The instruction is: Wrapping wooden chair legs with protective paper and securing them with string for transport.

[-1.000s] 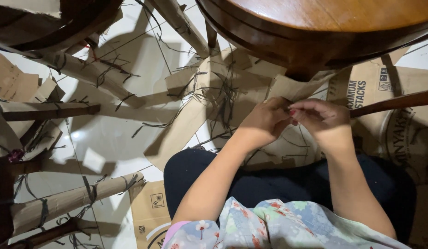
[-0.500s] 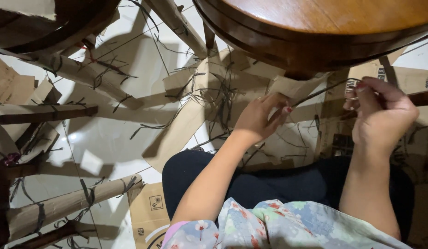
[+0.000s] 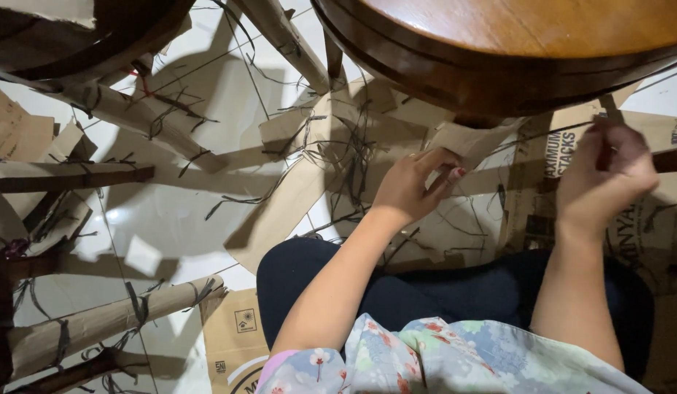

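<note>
Two hands work below the rim of a round wooden table (image 3: 513,44) in the head view, the only view there is. The left hand (image 3: 415,186) sits near the middle of the picture, its fingers (image 3: 446,174) pinched narrow on the lower corner of a folded piece of brown cardboard (image 3: 466,140) that hangs just under the table's edge. The right hand (image 3: 608,171) is raised well apart to the right, blurred, its fingers curled shut around what looks like a thin dark strip (image 3: 550,131) that runs taut from the cardboard toward it; whether the strip ends inside the fist I cannot tell. Judging by this, the step in hand is peeling a strip of tape or binding off the cardboard piece, with the left hand anchoring and the right hand pulling. The next move seems to call for a firm left pinch close to where the strip leaves the cardboard, and a steady draw along the strip's own line so it comes away whole and does not snap. On the white tiled floor (image 3: 170,211) lie many loose dark strips (image 3: 353,146), flattened cardboard sheets and a rolled cardboard tube (image 3: 112,321) toward the lower left corner. The person sits with dark trousers (image 3: 440,292) between the arms.
</note>
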